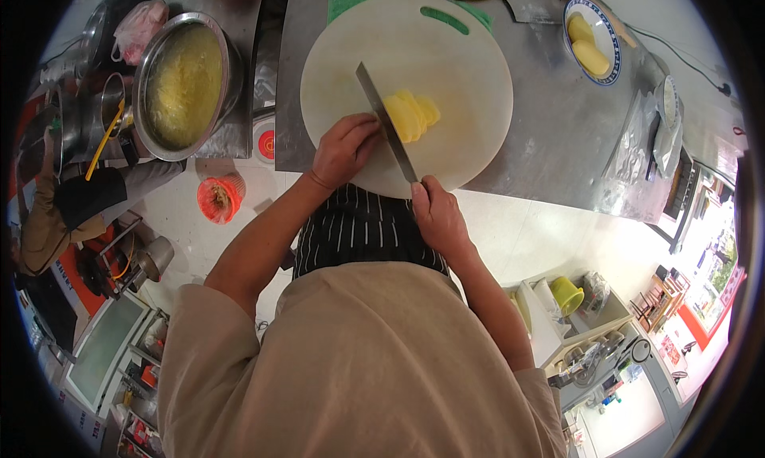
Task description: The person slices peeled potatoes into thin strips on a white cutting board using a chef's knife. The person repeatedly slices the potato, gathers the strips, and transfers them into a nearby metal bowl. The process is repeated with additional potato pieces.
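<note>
My right hand [437, 212] grips the handle of a kitchen knife [385, 121], whose long blade runs up and to the left over a round white cutting board [470, 143]. My left hand [345, 149] rests on the board at the left side of the blade, fingers curled and close against it. Whatever lies under those fingers is hidden. On the blade's right side, thin yellow slices [410, 115], which look like peeled potato, overlap in a small fanned pile.
A blue-and-white bowl [575, 10] with peeled potatoes [590, 57] stands at the far right, near a cleaver [532, 7]. Under the board lies a green cloth [351, 2]. Left, a metal basin [143, 99] holds yellow shreds in liquid. A red basket [219, 200] sits below; another person [76, 207] is beyond.
</note>
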`<action>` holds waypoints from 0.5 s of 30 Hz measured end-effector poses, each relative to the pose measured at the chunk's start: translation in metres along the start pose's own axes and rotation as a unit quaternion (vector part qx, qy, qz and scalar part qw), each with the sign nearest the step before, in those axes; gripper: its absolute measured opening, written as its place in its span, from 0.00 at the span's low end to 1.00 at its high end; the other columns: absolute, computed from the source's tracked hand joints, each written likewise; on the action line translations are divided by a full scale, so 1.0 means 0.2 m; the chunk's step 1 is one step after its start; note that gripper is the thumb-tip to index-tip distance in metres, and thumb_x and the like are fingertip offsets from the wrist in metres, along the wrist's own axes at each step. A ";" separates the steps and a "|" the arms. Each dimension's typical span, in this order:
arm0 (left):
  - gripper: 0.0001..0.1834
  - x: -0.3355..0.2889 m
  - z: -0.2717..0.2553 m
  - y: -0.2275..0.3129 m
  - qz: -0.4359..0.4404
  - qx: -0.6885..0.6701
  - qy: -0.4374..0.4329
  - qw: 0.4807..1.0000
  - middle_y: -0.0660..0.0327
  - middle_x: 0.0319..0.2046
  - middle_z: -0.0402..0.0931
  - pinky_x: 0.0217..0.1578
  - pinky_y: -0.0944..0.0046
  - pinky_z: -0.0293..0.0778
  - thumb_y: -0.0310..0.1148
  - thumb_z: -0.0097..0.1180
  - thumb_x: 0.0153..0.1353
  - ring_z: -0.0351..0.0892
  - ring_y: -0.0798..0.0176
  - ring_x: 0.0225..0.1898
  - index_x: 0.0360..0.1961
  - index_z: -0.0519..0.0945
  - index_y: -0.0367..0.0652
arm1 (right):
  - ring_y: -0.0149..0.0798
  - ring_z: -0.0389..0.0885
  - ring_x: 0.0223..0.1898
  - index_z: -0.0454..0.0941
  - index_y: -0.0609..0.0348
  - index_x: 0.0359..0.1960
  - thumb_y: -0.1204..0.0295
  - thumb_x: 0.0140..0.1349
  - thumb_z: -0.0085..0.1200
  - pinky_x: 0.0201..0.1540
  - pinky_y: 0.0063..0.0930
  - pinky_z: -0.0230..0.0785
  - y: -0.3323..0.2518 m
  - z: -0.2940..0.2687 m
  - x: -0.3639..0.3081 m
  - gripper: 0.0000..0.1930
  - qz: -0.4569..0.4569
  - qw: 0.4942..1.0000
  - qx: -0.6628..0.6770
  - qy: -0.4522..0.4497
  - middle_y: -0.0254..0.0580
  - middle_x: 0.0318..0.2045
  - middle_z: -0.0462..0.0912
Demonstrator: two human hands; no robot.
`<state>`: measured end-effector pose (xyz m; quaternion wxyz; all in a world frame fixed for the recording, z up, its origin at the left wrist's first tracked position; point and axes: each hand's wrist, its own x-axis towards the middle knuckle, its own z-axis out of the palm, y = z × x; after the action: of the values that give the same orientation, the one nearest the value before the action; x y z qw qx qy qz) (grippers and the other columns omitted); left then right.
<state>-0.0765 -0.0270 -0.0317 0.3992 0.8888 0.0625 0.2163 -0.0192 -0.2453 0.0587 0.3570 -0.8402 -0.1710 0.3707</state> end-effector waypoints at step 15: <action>0.16 0.01 0.00 0.00 0.032 0.011 -0.001 0.999 0.53 0.45 0.80 0.44 0.55 0.81 0.22 0.67 0.54 0.82 0.48 0.45 0.45 0.80 0.39 | 0.75 0.77 0.41 0.71 0.68 0.46 0.58 0.76 0.43 0.42 0.58 0.70 -0.14 -0.14 -0.14 0.20 0.081 0.995 0.003 -0.056 0.72 0.33 0.80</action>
<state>-0.0741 -0.0266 -0.0307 0.3826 0.8949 0.0363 0.2270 -0.0167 -0.2551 0.1063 0.3186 -0.8279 -0.1211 0.4455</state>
